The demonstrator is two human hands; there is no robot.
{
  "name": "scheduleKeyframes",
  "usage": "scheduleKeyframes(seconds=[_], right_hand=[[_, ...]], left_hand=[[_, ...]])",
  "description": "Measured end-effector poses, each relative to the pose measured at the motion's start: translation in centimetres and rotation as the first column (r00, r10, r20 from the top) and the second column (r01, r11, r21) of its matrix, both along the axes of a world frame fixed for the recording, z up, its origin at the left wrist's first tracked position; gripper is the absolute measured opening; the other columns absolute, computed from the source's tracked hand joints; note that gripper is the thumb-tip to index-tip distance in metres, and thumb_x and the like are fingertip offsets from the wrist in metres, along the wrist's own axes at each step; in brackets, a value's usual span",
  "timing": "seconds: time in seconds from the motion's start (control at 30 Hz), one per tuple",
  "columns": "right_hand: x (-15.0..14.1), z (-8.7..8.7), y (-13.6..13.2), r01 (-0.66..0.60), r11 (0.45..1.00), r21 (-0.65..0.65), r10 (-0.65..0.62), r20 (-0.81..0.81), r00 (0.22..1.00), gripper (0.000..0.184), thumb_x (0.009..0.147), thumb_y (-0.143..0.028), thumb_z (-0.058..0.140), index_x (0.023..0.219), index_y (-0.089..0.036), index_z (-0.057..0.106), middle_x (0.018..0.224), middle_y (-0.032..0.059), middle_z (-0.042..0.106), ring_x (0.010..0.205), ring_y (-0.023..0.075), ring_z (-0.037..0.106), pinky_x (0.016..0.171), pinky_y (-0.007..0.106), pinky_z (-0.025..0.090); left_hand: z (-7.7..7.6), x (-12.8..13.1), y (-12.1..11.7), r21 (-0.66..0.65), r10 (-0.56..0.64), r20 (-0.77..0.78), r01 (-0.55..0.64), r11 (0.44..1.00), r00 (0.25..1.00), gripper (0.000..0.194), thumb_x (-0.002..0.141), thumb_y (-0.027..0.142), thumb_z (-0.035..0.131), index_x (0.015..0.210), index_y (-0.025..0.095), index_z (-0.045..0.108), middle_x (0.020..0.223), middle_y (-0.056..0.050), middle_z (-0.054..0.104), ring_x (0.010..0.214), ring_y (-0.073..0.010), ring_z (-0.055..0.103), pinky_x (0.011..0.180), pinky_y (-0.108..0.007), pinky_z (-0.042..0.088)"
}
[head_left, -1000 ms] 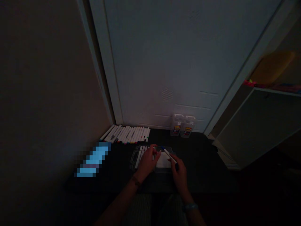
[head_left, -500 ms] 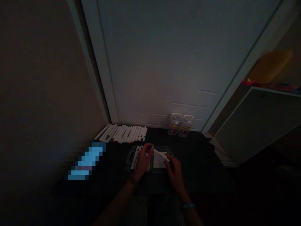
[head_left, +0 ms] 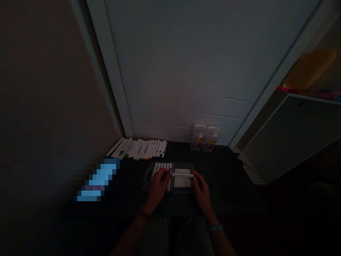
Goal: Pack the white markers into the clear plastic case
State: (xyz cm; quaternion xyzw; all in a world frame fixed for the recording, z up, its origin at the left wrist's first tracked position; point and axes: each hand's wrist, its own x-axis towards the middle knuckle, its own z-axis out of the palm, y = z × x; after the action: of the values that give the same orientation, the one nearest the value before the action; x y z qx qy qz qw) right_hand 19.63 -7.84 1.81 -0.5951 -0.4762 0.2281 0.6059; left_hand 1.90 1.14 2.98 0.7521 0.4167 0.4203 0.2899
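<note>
A white marker [head_left: 182, 175] with a blue end lies level between my two hands, above an opened clear plastic case [head_left: 183, 192]. My left hand [head_left: 159, 186] is closed on its blue end. My right hand [head_left: 200, 185] pinches the other end between thumb and fingers. In the left half of the case several white markers [head_left: 163, 166] lie side by side, partly hidden by my left hand. The right half has a white paper or label [head_left: 182, 182] in it, partly behind the held marker.
A long row of white markers [head_left: 144, 149] with coloured ends lies at the back left of the dark table [head_left: 226, 199]. Two upright clear plastic cases [head_left: 197, 138] stand against the white door. A blurred bright blue rectangle [head_left: 99, 179] lies at the left.
The marker has turned from slanting down to the right to nearly level. My right hand has risen a little, my left has dropped slightly, and more of the case's markers show.
</note>
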Motion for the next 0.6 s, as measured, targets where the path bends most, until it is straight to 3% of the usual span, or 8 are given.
scheduleKeyframes(seconds=[0.27, 0.6], right_hand=[[0.13, -0.38, -0.12, 0.019, 1.0, -0.009, -0.02, -0.095, 0.995, 0.033, 0.088, -0.043, 0.048, 0.111, -0.023, 0.061, 0.116, 0.0056, 0.062, 0.109, 0.0225, 0.055, 0.094, 0.036, 0.042], [-0.07, 0.27, -0.24, -0.022, 0.999, -0.039, 0.017, -0.109, 0.994, 0.03, 0.09, -0.041, 0.046, 0.108, -0.022, 0.061, 0.109, 0.005, 0.063, 0.102, 0.0216, 0.058, 0.088, 0.033, 0.044]], left_hand=[[-0.04, 0.16, -0.12, -0.034, -0.074, -0.062, 0.072, 0.997, 0.995, 0.025, 0.09, 0.04, 0.042, 0.089, 0.021, 0.058, 0.078, -0.001, 0.062, 0.071, -0.0169, 0.057, 0.064, -0.026, 0.041], [-0.02, 0.25, -0.18, -0.032, -0.074, -0.071, 0.072, 0.997, 0.995, 0.03, 0.091, 0.043, 0.038, 0.085, 0.021, 0.056, 0.078, -0.001, 0.062, 0.073, -0.0172, 0.058, 0.066, -0.026, 0.041]])
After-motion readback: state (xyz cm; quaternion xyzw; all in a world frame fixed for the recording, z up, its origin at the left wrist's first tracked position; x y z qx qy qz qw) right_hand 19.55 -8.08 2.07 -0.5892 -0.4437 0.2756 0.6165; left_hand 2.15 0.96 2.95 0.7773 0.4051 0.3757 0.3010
